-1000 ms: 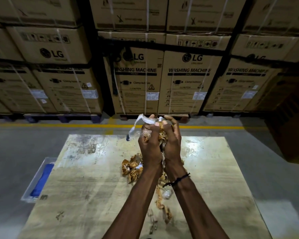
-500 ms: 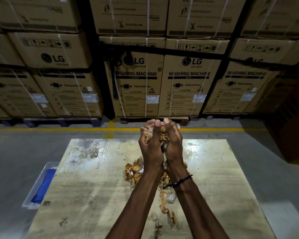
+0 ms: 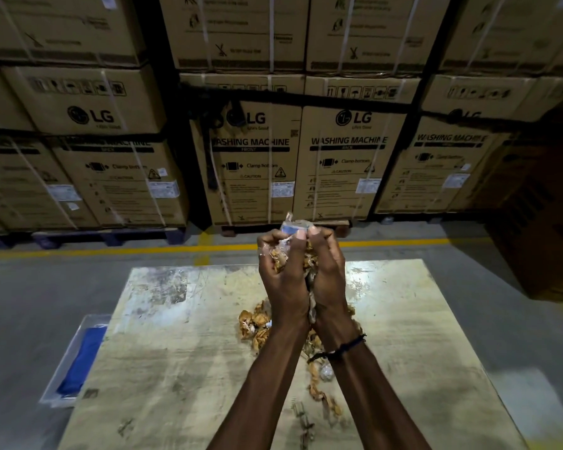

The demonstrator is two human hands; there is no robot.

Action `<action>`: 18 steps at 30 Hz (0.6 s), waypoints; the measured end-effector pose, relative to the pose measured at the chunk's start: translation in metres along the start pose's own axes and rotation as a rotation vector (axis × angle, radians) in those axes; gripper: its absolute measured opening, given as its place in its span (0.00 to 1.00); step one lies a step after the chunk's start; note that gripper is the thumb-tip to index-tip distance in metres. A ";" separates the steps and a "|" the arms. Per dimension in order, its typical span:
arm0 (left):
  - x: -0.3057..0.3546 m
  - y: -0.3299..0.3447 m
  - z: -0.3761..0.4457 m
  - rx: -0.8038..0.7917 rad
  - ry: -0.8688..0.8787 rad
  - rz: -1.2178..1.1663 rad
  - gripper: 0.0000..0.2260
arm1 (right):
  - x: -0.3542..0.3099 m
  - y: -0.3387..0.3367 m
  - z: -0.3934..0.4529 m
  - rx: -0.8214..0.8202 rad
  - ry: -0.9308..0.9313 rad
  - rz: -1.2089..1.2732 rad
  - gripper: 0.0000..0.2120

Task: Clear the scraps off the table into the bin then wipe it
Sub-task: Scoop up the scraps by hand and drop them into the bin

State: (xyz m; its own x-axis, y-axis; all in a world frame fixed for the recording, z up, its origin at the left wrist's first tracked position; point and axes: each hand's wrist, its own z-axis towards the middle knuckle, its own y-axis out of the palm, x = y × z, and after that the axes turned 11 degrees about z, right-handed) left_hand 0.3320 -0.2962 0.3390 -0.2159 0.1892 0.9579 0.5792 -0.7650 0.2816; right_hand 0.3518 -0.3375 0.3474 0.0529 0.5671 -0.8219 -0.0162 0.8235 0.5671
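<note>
Your left hand [image 3: 283,280] and right hand [image 3: 327,277] are cupped together, raised over the table [image 3: 176,336], clamped round a handful of scraps [image 3: 290,258]. Keep palms pressed tight so nothing slips out below. More scraps in a loose pile [image 3: 257,326] remain under your wrists. Carry left to the bin [image 3: 78,358] beside the table edge, release low inside.

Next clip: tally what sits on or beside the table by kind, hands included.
Hands: 2, left hand and right hand
Scrap heaps: 2, held bundle, table pile
Trays: 1, clear tray with blue cloth
Tables: 1
Total: 6
</note>
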 end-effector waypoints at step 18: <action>0.023 -0.038 0.002 0.017 -0.197 -0.135 0.06 | 0.000 0.048 -0.040 0.025 0.073 0.015 0.09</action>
State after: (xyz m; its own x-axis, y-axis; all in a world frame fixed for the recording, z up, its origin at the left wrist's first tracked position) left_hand 0.3070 -0.2618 0.3501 -0.1351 0.4068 0.9034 0.5688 -0.7147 0.4069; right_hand 0.3111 -0.2975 0.3724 -0.0201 0.5797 -0.8146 0.0086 0.8149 0.5796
